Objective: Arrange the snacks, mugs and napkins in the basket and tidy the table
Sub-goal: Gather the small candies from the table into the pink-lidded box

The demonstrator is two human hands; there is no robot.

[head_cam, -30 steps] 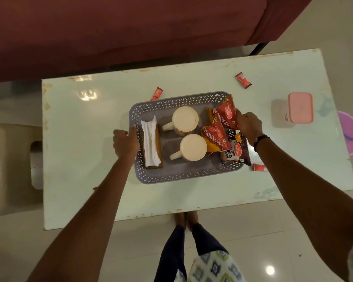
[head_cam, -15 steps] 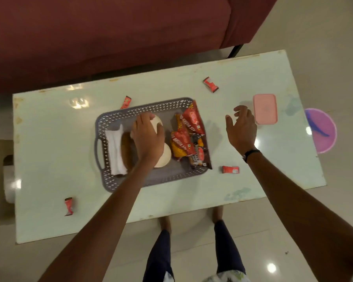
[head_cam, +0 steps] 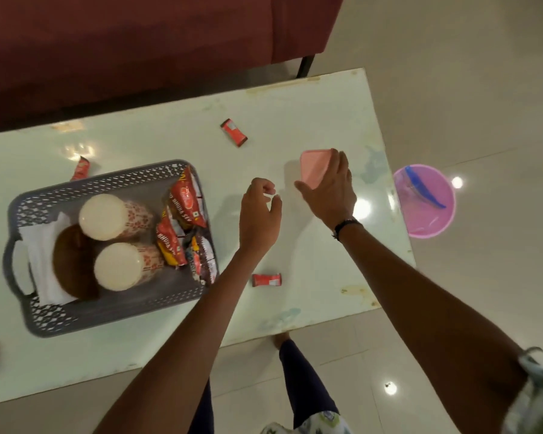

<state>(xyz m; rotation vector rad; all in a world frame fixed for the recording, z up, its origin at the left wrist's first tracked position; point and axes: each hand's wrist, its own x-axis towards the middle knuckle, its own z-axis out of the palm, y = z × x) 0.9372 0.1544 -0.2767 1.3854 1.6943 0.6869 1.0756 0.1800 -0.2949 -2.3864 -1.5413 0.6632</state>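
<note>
Tidying step: my right hand (head_cam: 328, 189) grips the pink box (head_cam: 314, 166), tilted off the table (head_cam: 295, 126). Left hand (head_cam: 259, 214) hovers beside it, loosely curled, empty. Next, I judge: stow it, collect wrappers.

glossy table top (head_cam: 311, 267), perforated plastic basket (head_cam: 157, 299), shiny foil snack packets (head_cam: 185, 202), white paper napkins (head_cam: 43, 264).

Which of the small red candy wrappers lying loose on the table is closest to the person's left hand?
The small red wrapper near the table's front edge, just right of the left forearm and below the left hand. The others lie beyond the grey plastic basket or farther off.
</note>
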